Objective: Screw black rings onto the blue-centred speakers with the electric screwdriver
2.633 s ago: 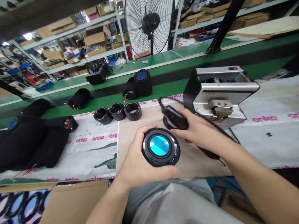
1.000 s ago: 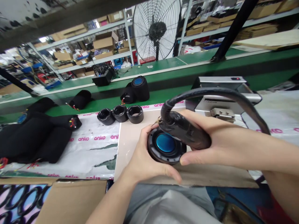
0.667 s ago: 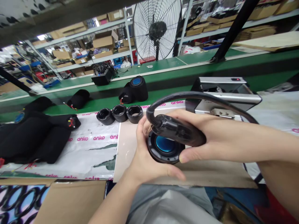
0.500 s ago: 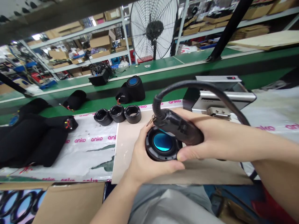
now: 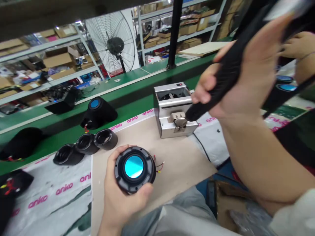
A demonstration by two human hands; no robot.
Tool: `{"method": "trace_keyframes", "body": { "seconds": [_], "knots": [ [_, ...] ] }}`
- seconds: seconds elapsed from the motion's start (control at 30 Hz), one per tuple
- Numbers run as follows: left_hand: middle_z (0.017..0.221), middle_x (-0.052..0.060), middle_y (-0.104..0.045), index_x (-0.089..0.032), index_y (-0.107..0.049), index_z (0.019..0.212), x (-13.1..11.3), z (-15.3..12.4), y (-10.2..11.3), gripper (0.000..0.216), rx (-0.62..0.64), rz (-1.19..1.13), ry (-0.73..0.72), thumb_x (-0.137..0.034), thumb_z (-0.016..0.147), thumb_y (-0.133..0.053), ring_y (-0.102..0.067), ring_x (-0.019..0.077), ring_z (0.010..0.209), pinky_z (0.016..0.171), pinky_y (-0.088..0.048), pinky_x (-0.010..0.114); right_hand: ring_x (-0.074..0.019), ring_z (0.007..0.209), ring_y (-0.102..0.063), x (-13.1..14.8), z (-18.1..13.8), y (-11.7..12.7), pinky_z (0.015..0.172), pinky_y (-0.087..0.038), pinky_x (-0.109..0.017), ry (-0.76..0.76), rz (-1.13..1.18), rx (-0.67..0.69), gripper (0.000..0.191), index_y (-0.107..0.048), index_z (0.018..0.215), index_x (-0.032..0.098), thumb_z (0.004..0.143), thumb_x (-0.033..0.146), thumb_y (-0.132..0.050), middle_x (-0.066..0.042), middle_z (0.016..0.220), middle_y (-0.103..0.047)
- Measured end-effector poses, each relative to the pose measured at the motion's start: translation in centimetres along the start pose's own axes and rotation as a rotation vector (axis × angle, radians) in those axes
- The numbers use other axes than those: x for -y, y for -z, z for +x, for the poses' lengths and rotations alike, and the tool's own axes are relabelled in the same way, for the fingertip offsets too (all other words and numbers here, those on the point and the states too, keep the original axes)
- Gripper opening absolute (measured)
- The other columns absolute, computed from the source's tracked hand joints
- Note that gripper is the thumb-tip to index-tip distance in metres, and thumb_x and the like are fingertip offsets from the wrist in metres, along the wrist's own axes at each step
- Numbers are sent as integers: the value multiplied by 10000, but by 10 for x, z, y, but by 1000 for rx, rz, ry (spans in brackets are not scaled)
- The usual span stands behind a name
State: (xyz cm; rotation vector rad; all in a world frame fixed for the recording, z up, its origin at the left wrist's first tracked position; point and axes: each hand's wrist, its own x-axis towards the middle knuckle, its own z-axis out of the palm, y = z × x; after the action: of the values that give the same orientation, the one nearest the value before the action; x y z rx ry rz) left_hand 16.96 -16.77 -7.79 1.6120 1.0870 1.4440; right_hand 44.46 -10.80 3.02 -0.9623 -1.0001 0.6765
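My left hand (image 5: 123,203) is wrapped round a black round speaker (image 5: 145,164) with a shiny blue centre, low over the beige board (image 5: 177,173). Thin red and yellow wires stick out on its right side. In my right hand (image 5: 256,75), raised at the right, is a black electric screwdriver (image 5: 227,70), tilted so its lower end is at the front of a silver screw feeder (image 5: 169,129). I cannot make out the bit. Three black ring-shaped housings (image 5: 105,139) stand in a row left of the speaker.
A black speaker body (image 5: 103,113) with a blue disc lies behind the rings, and more black bodies (image 5: 22,142) are at the left. Another person's hand (image 5: 299,46) is at the far right, near blue-topped parts. A large fan (image 5: 115,46) and shelves (image 5: 88,49) stand beyond the green bench.
My right hand has left the speaker and swung up and right with the screwdriver to the screw feeder. My left hand still holds the speaker. The view has turned right.
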Motion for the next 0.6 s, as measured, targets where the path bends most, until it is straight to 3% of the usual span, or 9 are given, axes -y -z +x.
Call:
{"method": "trace_keyframes", "body": {
  "seconds": [0.13,0.27,0.43,0.6],
  "knots": [
    [1206,58,-778,-264,-654,1291,1,13,-35,763,54,-39,-36,-489,661,-1021,-814,279,1057,895,-665,354,-135,516,-502,-16,5,-10,492,-429,-314,14,-2,94,610,-514,945,269,822,823,-738,24,647,-493],
    [1206,59,-761,-273,-622,1283,-4,18,-61,767,151,-126,8,-488,670,-1029,-811,278,1055,883,-666,361,-107,530,-482,-24,5,-13,475,-392,-287,-12,-5,146,762,-453,898,249,742,937,-740,38,636,-460],
    [1145,45,-754,-281,-583,1258,-10,24,-63,776,227,-185,60,-493,666,-1037,-814,260,959,816,-667,364,-99,537,-504,-31,4,-11,462,-407,-272,-53,59,165,773,-464,863,224,702,886,-828,45,642,-478],
    [1210,68,-724,-279,-553,1301,-5,23,-61,814,236,-136,79,-559,682,-1001,-788,303,1048,906,-651,430,-109,419,-464,-30,-1,-9,407,-389,-275,-108,110,204,743,-485,872,220,775,909,-743,49,582,-476]
  ]
}}
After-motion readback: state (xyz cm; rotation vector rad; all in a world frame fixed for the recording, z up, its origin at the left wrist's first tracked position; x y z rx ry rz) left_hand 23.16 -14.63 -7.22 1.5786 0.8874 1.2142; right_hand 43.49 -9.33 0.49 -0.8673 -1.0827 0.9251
